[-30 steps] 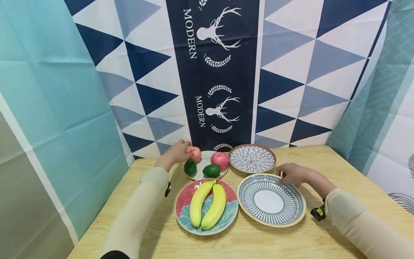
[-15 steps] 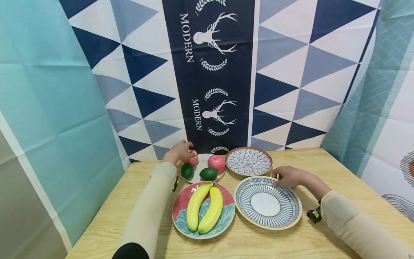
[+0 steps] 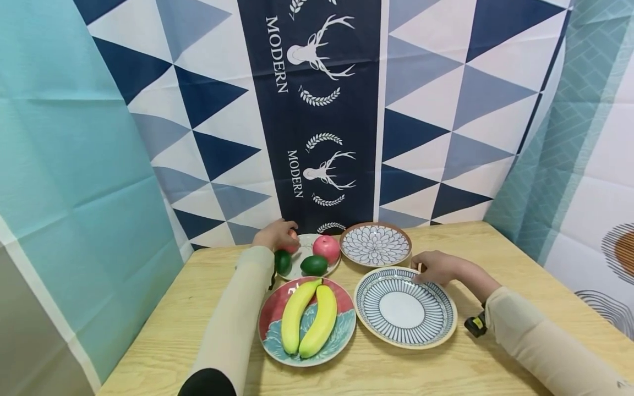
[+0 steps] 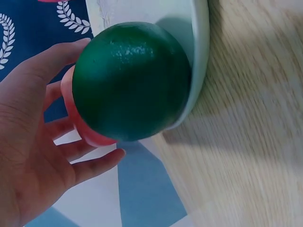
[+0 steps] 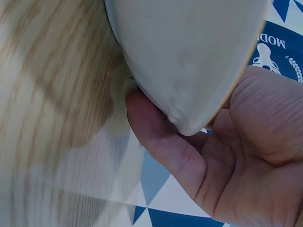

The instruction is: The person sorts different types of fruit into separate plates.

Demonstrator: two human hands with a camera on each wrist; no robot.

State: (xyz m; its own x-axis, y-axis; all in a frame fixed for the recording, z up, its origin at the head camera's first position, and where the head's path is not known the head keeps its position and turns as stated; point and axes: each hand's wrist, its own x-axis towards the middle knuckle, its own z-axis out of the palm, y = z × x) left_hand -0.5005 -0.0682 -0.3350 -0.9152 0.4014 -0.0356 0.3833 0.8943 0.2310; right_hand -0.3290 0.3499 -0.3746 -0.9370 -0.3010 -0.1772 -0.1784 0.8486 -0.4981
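Observation:
My left hand (image 3: pixel 275 235) reaches over the back plate's left side, its fingers curved around a pinkish-red apple (image 4: pixel 71 106). In the left wrist view a dark green avocado-like fruit (image 4: pixel 132 80) hides much of that apple. My right hand (image 3: pixel 438 268) pinches the far right rim of a blue-and-white striped plate (image 3: pixel 401 309). The right wrist view shows fingers at the pale underside (image 5: pixel 189 56) of this plate. Beside the apple, the small white plate (image 3: pixel 308 242) bears a pink-red round fruit (image 3: pixel 326 249) and a second green fruit (image 3: pixel 314 265).
Two bananas (image 3: pixel 318 322) lie on a red-and-teal plate (image 3: pixel 269 313) in front of the white plate. A brown-rimmed plate with a flower pattern (image 3: pixel 376 246) stands at the back. Patterned cloth (image 3: pixel 317 110) hangs behind the wooden table (image 3: pixel 188 319).
My left hand has moved slightly right and down over the apple, covering more of it. The right hand keeps its hold on the striped plate. The head view has shifted a little.

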